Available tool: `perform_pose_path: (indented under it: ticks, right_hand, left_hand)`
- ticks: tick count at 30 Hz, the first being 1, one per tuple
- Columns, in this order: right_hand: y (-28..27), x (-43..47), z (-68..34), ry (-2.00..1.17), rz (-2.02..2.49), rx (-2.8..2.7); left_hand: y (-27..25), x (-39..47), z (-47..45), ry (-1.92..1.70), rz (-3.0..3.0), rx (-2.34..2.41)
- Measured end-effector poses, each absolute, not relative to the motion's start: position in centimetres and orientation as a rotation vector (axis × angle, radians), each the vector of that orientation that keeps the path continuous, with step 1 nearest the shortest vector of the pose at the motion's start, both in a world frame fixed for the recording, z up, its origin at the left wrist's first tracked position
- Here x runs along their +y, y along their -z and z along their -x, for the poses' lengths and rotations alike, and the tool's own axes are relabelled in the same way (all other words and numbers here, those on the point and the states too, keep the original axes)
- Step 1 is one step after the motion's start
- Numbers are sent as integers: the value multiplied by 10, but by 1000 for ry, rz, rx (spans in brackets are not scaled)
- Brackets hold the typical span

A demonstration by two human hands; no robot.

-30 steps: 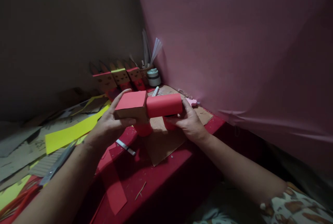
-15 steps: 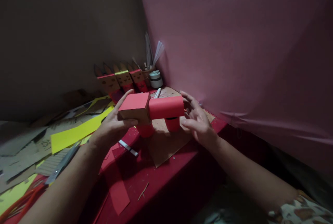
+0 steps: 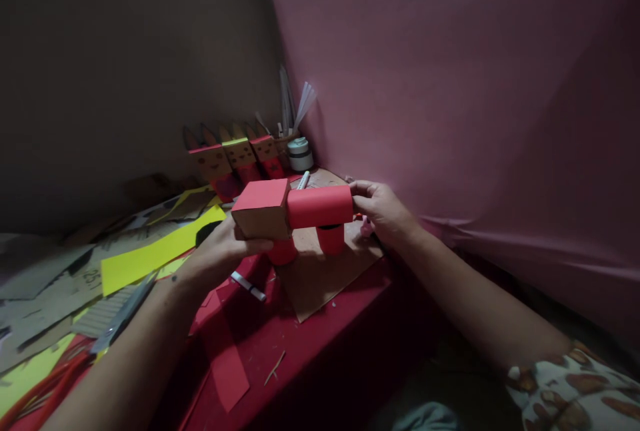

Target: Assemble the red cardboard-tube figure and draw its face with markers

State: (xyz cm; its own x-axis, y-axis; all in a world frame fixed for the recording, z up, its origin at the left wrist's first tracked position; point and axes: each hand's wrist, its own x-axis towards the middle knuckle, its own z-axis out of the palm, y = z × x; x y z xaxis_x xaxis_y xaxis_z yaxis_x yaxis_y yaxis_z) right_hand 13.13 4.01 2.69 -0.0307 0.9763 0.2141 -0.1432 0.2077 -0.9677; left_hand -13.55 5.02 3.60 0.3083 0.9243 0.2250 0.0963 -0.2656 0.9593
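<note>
In the head view, the left hand is clamped on a brown cardboard box with a red paper top, thumb along the near side. The box is near the middle of the view, above the table. A red paper tube runs sideways from the box's right side. The right hand has its fingertips at the tube's outer end; whether they pinch the rim cannot be told. Two red cylinders show lower down, one beneath the box, the other beneath the tube.

The table has a deep red covering, specked with scraps. On it lie a flat cardboard piece, a white marker, a red paper strip and a thin brown sliver. To the left spread cardboard scraps, a yellow paper strip and orange-handled scissors, partly behind the left forearm.

Toward the corner, three eared cardboard figures stand in a row beside a jar with a pale teal lid and translucent sticks. A creased pink sheet covers the right wall; the left wall is grey and dim.
</note>
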Motion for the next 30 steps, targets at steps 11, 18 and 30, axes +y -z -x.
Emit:
perform_pose_path:
  ticks: [11,18,30]
  right_hand:
    - [-21,34,-128,-1086,885,-1303]
    - [-13,25,-121,-1091,850,-1285]
    - [-15,12,-107,-1052,846,-1382]
  left_hand:
    - [-28,55,137,-1083,-1576,1096]
    - [-23,63,140,-1160,-1529,1018]
    - [-17,75,129,-1216,-1504,837]
